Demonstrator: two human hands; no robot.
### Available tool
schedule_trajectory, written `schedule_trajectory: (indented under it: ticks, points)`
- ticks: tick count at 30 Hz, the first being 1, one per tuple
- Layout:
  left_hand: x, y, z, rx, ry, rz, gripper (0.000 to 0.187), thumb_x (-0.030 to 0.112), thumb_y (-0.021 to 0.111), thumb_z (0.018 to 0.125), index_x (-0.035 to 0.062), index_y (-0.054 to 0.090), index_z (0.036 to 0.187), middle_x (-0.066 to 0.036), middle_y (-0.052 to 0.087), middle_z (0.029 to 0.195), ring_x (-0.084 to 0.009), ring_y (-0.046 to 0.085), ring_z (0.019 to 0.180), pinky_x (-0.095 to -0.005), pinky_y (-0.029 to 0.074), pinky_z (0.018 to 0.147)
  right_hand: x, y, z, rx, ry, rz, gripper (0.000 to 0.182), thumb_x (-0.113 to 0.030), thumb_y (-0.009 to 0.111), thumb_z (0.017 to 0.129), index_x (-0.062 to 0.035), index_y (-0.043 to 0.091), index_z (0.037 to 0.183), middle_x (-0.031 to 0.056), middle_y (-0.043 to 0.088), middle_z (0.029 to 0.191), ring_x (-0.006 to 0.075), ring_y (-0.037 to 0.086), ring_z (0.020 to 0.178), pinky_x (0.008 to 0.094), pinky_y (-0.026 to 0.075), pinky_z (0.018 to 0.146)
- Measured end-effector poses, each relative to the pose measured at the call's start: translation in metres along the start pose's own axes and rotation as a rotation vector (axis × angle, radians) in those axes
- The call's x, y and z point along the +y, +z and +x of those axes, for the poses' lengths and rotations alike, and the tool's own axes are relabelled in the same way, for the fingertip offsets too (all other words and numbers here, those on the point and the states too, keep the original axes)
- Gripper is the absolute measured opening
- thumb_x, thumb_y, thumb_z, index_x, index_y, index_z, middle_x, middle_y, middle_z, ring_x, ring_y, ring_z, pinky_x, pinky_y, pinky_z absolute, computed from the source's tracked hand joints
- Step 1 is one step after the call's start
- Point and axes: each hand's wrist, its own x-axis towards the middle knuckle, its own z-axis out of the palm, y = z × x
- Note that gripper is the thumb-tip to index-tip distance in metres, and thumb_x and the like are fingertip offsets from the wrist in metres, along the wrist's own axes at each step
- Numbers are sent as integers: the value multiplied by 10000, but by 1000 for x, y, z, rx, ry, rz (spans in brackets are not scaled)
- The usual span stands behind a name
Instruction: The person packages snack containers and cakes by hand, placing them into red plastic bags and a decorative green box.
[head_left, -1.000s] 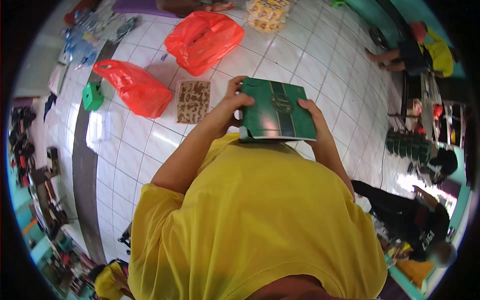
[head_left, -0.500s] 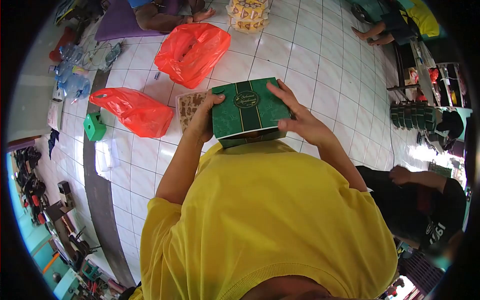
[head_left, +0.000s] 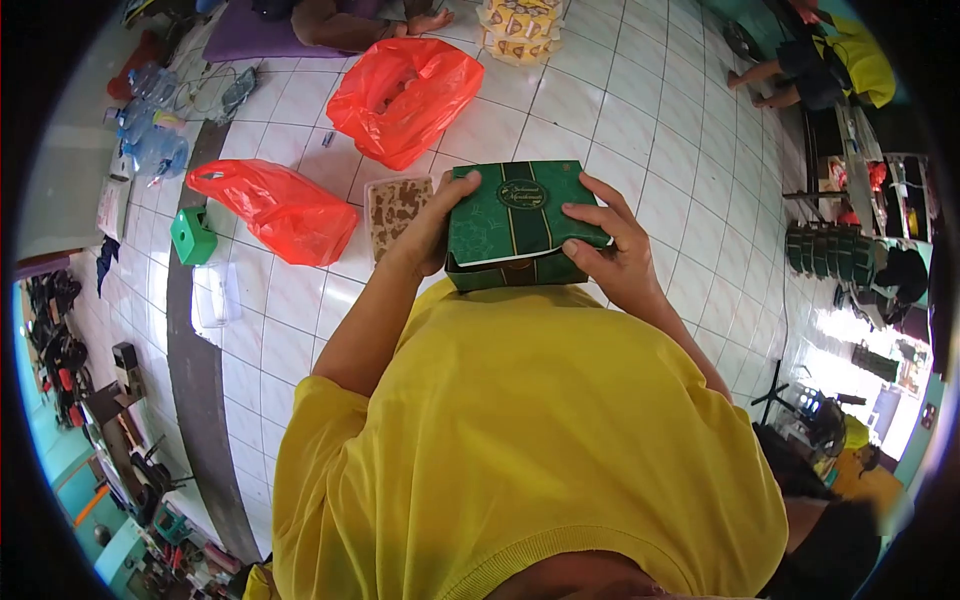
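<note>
A green cardboard box point(head_left: 490, 225) with a dark band, gold lines and an oval label is held against my yellow shirt. Its lid is down, with a narrow gap along the edge nearest me. My left hand point(head_left: 432, 228) grips the left side, thumb on the lid's corner. On the right side, my right hand point(head_left: 622, 250) is closed around the edge, fingers and thumb on the lid. What the box contains is hidden. Just left of my left hand, partly covered by it, a clear tray point(head_left: 388, 205) with brown patterned contents sits on the floor.
Two red plastic bags point(head_left: 405, 105) lie ahead and to the left, near a small green container point(head_left: 193, 237). Packaged yellow-and-white goods point(head_left: 522, 30) are stacked farther ahead. Green boxes point(head_left: 828, 248) stand in a row at right. Other people sit at the far edges and close on my right.
The lid has come down at its near edge, narrowing the gap. My right fingers have shifted lower on the lid. The person on my right has moved back.
</note>
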Motion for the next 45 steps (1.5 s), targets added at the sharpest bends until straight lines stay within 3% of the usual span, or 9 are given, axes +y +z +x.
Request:
schedule_trajectory:
  ticks: [9,15,23,26,28,34,36,40,45]
  points:
    - [19,-9,17,46,-20,65,535,420,556,767,86,387,1149,-89,495,1060,-194,499,987,-311,403,853,-42,-6,48,-354,58,-448,373,-265,673,716,-100,595,1041,144,486,1166,247,582,910,310,509,686]
    - [38,-7,46,46,234,-390,643,582,428,796,77,441,1194,-148,518,1144,-262,513,1051,-401,414,903,8,-6,102,-346,-132,-264,394,-261,684,708,-133,595,1070,132,482,1179,244,568,950,312,513,681]
    - [56,21,97,-85,486,-900,634,569,387,815,98,404,1240,-152,466,1214,-319,496,1061,-486,402,895,9,-33,203,-551,-148,-225,418,-311,674,707,-168,582,1088,100,491,1141,284,553,953,361,471,765]
    - [75,30,118,24,628,-859,632,562,358,822,99,395,1250,-163,454,1225,-329,487,1073,-498,397,899,-10,-51,246,-659,-465,-502,440,-342,671,691,-137,580,1070,96,505,1075,300,536,932,385,454,770]
    - [83,27,134,-121,744,-834,636,566,358,815,100,401,1245,-167,453,1226,-332,486,1076,-496,393,905,-26,-56,274,-706,-858,-758,449,-349,669,676,-80,580,1023,89,510,1041,294,518,926,394,447,761]
    - [102,49,123,-229,895,-950,628,563,337,817,116,391,1255,-157,447,1229,-328,467,1100,-492,386,918,-48,-29,316,-971,-899,-508,577,-323,662,681,-53,459,1149,148,482,1108,328,485,991,443,419,809]
    - [101,48,126,-137,974,-935,605,553,330,822,130,395,1251,-151,449,1225,-325,469,1097,-489,390,915,-56,-20,319,-1012,-947,-520,635,-303,685,668,-140,424,1223,164,415,1228,330,465,1060,382,408,846]
    - [105,44,129,-19,1095,-905,572,537,319,829,152,401,1245,-143,452,1220,-320,474,1093,-485,395,910,-64,-4,328,-1115,-1045,-536,669,-252,669,656,-209,386,1260,191,347,1288,342,458,1076,387,405,860]
    - [112,48,121,-278,1088,-952,540,528,300,836,168,419,1221,-135,463,1206,-309,474,1093,-480,401,902,-81,9,333,-1319,-1055,-645,546,-207,656,649,-185,452,1155,192,382,1222,345,516,978,410,440,794]
